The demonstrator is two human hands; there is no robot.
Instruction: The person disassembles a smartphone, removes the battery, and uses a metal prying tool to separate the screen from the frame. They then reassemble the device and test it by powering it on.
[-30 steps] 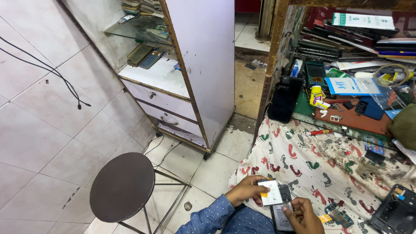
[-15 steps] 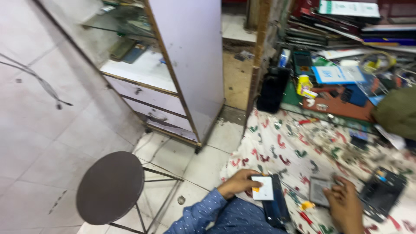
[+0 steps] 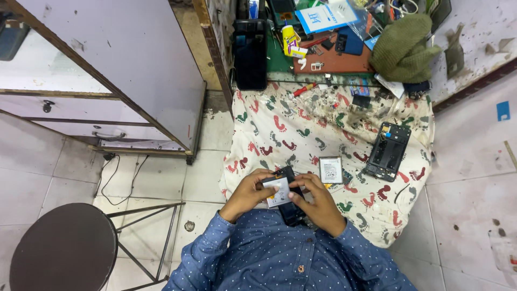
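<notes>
From the head camera, the left hand (image 3: 249, 193) and right hand (image 3: 319, 203) together grasp a dark phone (image 3: 291, 207) with a white battery (image 3: 278, 192) on it, fingers curled around both. Just beyond the right hand lies another battery (image 3: 330, 170); farther right, an opened phone frame (image 3: 387, 151) on the patterned cloth (image 3: 301, 126).

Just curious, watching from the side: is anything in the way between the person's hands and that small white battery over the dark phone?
Nothing visible. The left hand and right hand already touch the white battery lying on the dark phone. The other battery and the opened phone frame lie apart on the patterned cloth.
</notes>
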